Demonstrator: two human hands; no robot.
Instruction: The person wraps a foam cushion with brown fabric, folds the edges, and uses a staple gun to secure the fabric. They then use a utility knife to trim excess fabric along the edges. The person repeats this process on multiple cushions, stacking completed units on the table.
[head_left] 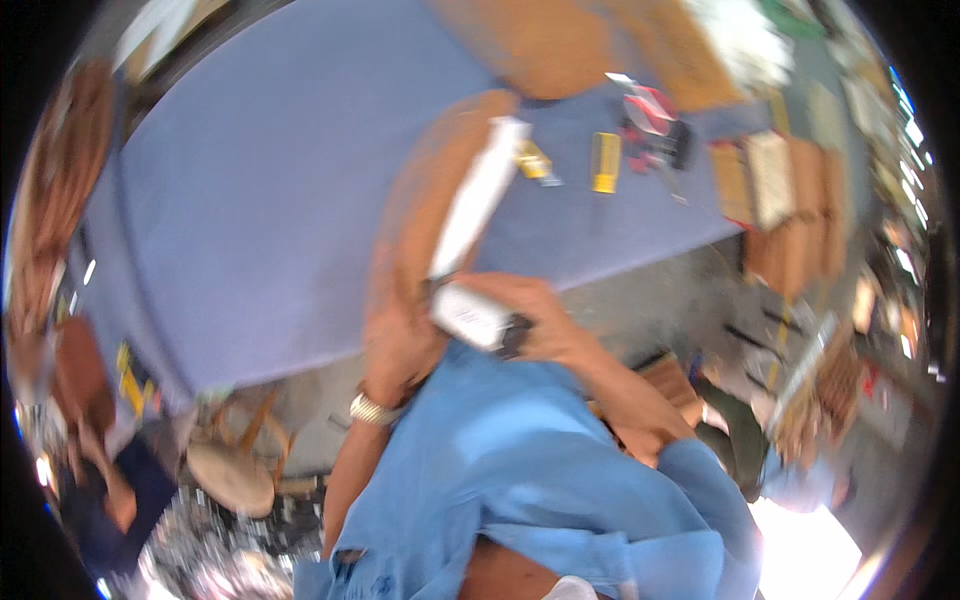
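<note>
My left hand (398, 335), a watch on its wrist, is closed on the near end of a long curved brown piece (425, 205). A bright white strip (478, 195) runs along the piece's right side, and its far end reaches over the blue table. Motion blur hides what the piece is made of. My right hand (540, 312) is wrapped round a white block-shaped tool with black ends (472, 316). That tool is against or very close to the near end of the white strip; I cannot tell if they touch.
Past the brown piece, on the blue table (270, 190), lie a yellow-and-blue item (537, 162), a yellow rectangular item (605, 162) and a red-and-white bundle (650, 110). Large brown pieces (540, 45) cover the far edge. Brown stacks (800, 205) stand right; a round stool (230, 478) and another person (110, 500) are left.
</note>
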